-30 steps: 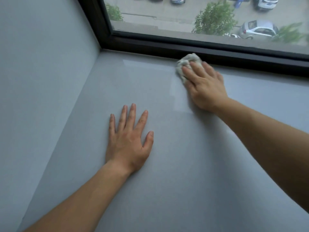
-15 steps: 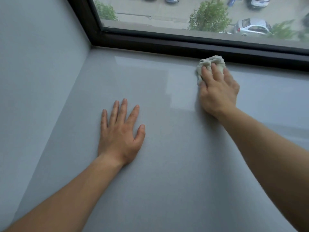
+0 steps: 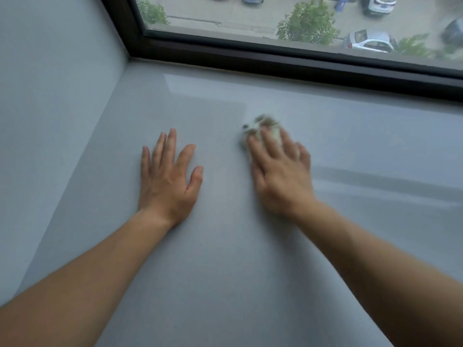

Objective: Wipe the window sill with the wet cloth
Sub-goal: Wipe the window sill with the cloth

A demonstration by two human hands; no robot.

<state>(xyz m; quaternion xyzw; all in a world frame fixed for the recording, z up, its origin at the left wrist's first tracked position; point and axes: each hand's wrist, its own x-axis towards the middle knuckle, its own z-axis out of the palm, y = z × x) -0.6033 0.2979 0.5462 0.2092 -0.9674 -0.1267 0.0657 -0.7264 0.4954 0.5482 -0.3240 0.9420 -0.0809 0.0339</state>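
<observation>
Plainly, the wet cloth (image 3: 261, 127) is pinned flat under the fingers of the right hand (image 3: 280, 176) mid-sill — pressed, not gripped, so moisture meets the window sill (image 3: 225, 271). Blur suggests wiping. The left hand (image 3: 167, 179) is spread wide, palm down and empty — likely a brace.

1. An indoor room, likely in a flat or office several floors up; the view does not settle which.
2. A deep, smooth grey window sill (image 3: 225, 271) meets a plain pale wall (image 3: 50, 96).
3. A dark window frame (image 3: 275, 58) overlooks trees (image 3: 308, 23) and parked cars (image 3: 370, 42) far below.
</observation>
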